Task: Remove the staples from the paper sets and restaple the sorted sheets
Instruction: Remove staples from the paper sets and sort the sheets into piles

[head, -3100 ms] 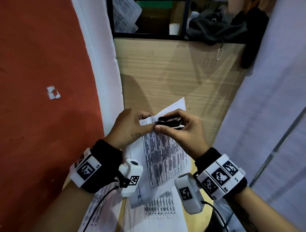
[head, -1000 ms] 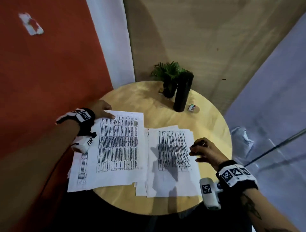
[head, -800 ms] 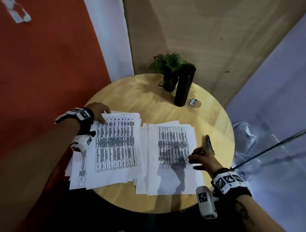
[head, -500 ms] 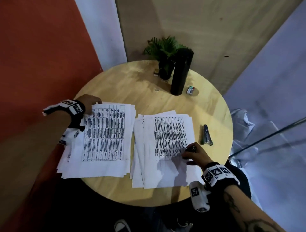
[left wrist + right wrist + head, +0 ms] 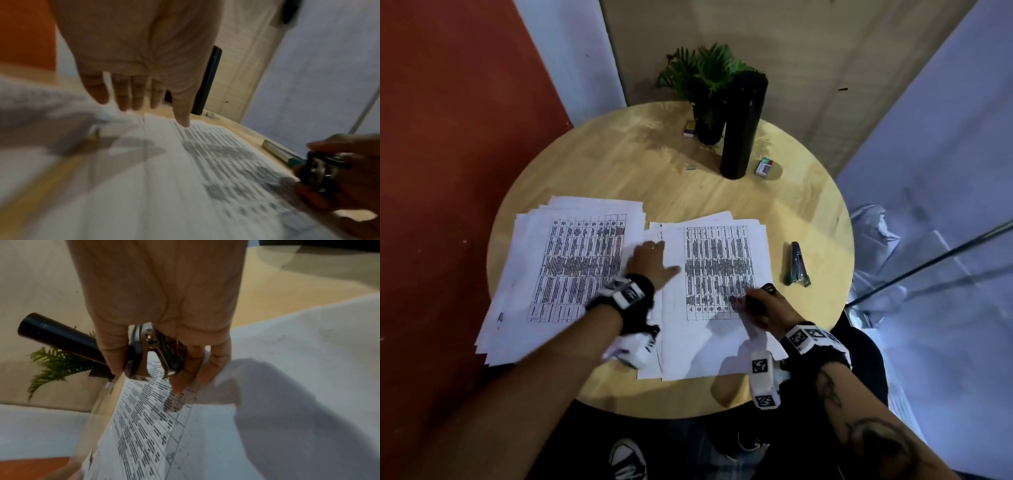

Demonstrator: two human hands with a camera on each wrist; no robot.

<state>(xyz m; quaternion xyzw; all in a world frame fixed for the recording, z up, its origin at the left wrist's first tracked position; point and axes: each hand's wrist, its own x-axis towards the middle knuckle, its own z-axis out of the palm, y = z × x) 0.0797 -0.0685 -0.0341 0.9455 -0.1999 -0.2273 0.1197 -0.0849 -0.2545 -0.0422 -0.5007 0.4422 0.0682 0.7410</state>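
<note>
The left hand (image 5: 650, 260) is stretched out flat over the gap between the two paper piles, fingers (image 5: 127, 95) straight and a bit spread, thumb tip touching the right stack (image 5: 717, 294). Whether the palm actually rests on the paper is hard to tell, since the left wrist view is pretty blurred.

The right hand (image 5: 767, 308) sits on the near right corner of that same stack, fingers curled tight around a staple remover (image 5: 152, 353), a black-handled one with metal claws pointing down at the sheet.

Both piles are white sheets printed with dense tables, lying face up on the round wooden desk (image 5: 619, 164). The left stack (image 5: 565, 270) is fanned out messily, its near edge hanging over the desk rim. The right one is tidier.

A stapler (image 5: 796, 265) lies on the desk just right of the right stack, not touched by either hand. At the far side stand a tall black bottle (image 5: 741, 126) and a little potted plant (image 5: 705, 89).
</note>
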